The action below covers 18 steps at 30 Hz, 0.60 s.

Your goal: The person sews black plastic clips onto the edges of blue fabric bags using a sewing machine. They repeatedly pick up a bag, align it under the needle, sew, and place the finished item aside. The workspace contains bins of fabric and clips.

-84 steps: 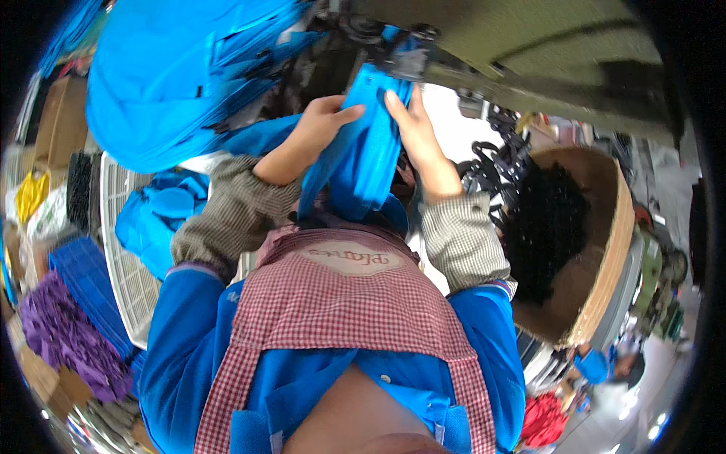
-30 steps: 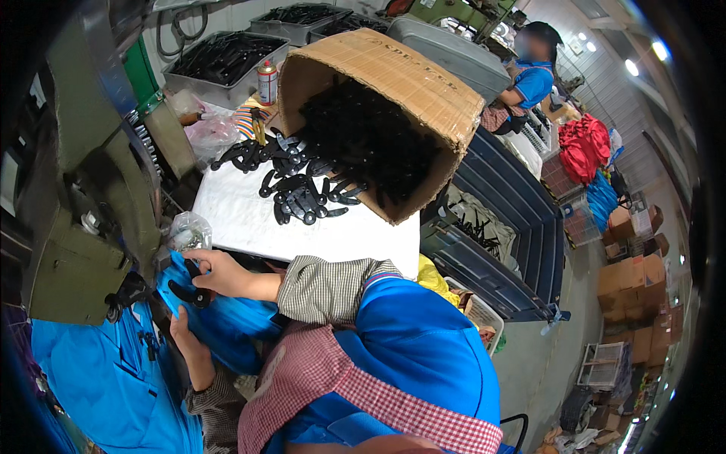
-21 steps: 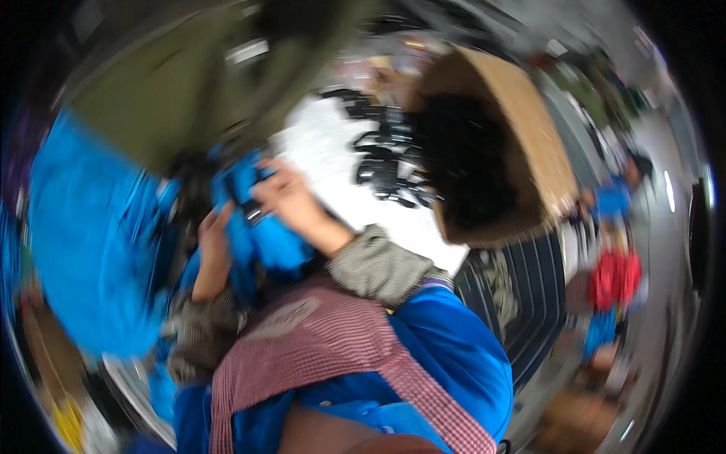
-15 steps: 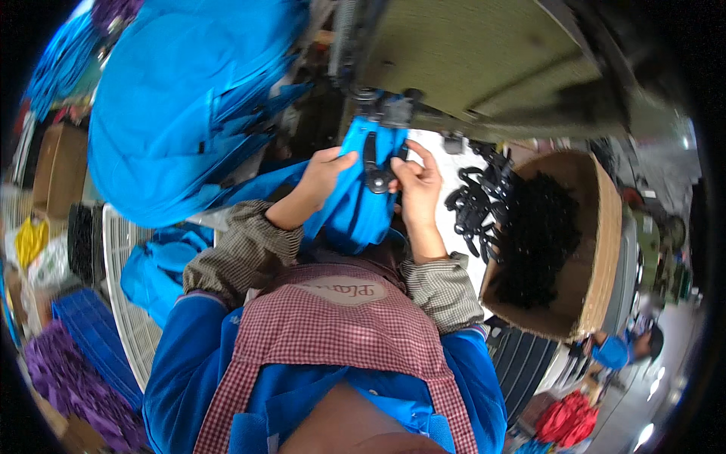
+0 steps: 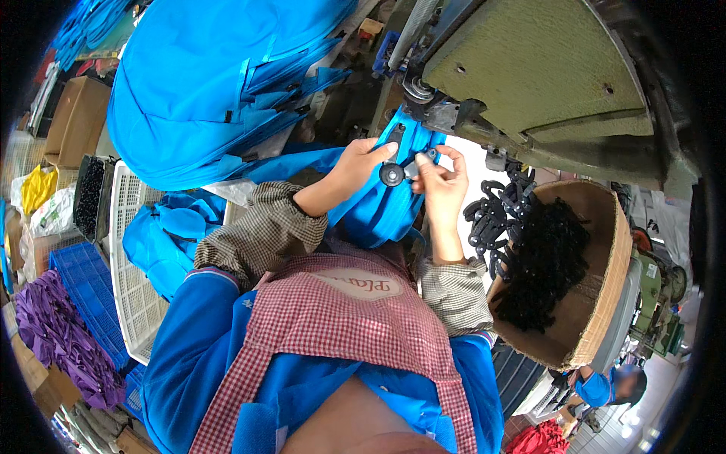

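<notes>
- The left hand (image 5: 346, 175) had its fingers closed on the left edge of the folded blue fabric (image 5: 382, 216), thumb on top, against a round-ended black piece (image 5: 392, 175).
- The right hand (image 5: 445, 189) pinched a second black piece (image 5: 412, 171) at the fabric's right side (its far end was partly hidden by the thumb).
- The blue fabric hung between the hands, above the apron (image 5: 348, 325), its upper end just beneath the head of a green machine (image 5: 529, 76).
- On the white desk (image 5: 455, 208), right of the right hand, lay loose black parts (image 5: 491, 219), beside a cardboard box (image 5: 609, 303) holding many more.
- To the left, a large blue fabric stack (image 5: 204, 91) stood above a white basket (image 5: 140, 321) with blue pieces (image 5: 159, 234) inside.
- At the lower right, a co-worker (image 5: 594, 390) appeared near red cloth (image 5: 538, 439).
</notes>
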Tool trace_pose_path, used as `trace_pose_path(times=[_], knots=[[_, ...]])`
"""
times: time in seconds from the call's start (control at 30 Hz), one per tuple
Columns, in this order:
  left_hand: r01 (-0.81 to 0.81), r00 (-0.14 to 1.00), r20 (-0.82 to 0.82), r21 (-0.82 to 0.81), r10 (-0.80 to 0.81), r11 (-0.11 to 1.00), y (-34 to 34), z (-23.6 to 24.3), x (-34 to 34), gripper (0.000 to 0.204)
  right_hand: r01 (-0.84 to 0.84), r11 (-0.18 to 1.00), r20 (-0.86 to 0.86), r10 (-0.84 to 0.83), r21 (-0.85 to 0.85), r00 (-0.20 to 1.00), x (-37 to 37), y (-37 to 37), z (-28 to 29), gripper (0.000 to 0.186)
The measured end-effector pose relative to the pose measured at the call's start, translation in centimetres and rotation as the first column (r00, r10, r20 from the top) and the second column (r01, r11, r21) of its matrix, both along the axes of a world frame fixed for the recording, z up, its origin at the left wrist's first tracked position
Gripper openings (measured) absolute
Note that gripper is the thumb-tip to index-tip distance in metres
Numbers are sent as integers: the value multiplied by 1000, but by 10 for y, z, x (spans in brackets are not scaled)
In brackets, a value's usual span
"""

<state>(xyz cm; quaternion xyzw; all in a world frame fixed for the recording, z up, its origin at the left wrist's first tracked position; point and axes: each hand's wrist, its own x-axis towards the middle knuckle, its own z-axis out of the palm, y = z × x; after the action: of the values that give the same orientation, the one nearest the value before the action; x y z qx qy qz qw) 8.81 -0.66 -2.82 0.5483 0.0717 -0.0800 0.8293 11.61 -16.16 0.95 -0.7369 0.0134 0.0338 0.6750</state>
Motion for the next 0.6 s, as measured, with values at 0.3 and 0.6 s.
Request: trace_pose_path(times=[0.3, 0.6], knots=[[76, 992, -98, 9, -75, 997, 11, 19, 6, 30, -290, 611, 165, 579, -737, 798, 121, -22, -113, 28], [415, 906, 45, 92, -420, 905, 10, 34, -33, 38, -188, 461, 145, 595, -867, 791, 125, -17, -134, 28]])
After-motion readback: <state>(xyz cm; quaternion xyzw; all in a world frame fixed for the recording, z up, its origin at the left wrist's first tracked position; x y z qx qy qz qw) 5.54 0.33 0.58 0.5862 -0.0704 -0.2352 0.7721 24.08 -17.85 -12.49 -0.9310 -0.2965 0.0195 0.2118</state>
